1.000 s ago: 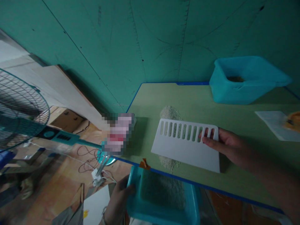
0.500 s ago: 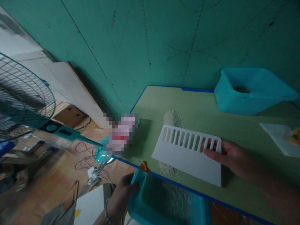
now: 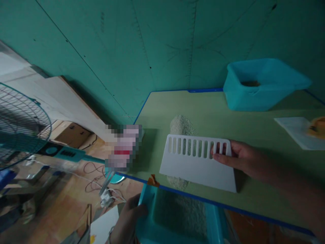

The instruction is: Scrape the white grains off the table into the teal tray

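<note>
My right hand (image 3: 240, 159) grips the right end of a white slotted scraper board (image 3: 195, 162), fingers through its slots. The board stands tilted on the green table (image 3: 254, 196), over a pile of pale granules (image 3: 180, 125) that reaches the table's near edge. My left hand (image 3: 128, 220) is closed on the left rim of a teal tray (image 3: 162, 220), held below the table's blue edge. Pale granules lie inside that tray.
A second teal tub (image 3: 264, 84) stands at the table's back right by the green wall. A white sheet (image 3: 297, 132) with an orange object (image 3: 317, 125) lies at the far right. A standing fan (image 3: 22, 128) and cables (image 3: 96, 173) are on the floor at left. A pixelated patch sits at the table's left corner.
The scraper board has shifted slightly left and toward the table's near edge with my right hand. The tray under the edge stays in my left hand.
</note>
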A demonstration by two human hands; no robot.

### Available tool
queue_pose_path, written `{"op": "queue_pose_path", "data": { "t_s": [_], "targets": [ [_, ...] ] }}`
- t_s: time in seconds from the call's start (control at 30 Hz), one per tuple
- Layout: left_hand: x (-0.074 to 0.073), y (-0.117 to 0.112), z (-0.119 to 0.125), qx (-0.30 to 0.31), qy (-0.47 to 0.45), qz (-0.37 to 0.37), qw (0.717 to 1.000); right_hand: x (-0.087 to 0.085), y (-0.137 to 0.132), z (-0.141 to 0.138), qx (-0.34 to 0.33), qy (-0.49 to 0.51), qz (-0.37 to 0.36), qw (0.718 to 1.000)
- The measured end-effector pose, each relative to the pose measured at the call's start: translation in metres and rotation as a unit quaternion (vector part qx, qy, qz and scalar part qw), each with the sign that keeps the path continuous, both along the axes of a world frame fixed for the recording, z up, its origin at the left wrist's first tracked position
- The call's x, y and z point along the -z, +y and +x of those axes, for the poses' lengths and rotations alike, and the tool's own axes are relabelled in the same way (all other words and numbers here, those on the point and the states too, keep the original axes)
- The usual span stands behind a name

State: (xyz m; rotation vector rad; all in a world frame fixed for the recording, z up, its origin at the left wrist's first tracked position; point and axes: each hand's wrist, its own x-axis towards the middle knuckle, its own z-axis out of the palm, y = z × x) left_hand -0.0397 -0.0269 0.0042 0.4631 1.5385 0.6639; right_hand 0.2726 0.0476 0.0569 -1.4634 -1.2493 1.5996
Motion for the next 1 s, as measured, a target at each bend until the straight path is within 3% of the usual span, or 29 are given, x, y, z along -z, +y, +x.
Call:
{"op": "queue_pose_path", "data": {
  "t_s": [0.2,0.47,0.77,1.0],
  "targets": [
    [-0.011,0.003,0.007,-0.004,-0.018,0.013,1.000,-0.002,0.000,0.001,-0.019,0.013,0.014,1.000],
    [-0.002,-0.004,0.006,-0.015,-0.033,0.030,0.999,-0.006,0.001,-0.003,-0.014,0.002,0.016,1.000],
    [-0.015,-0.006,0.013,-0.023,-0.027,0.042,0.998,0.001,-0.001,0.002,-0.021,-0.003,0.022,1.000],
    [-0.011,-0.006,0.019,-0.025,-0.012,0.040,0.999,-0.002,-0.002,0.000,-0.039,0.012,0.007,0.999]
  ]
}}
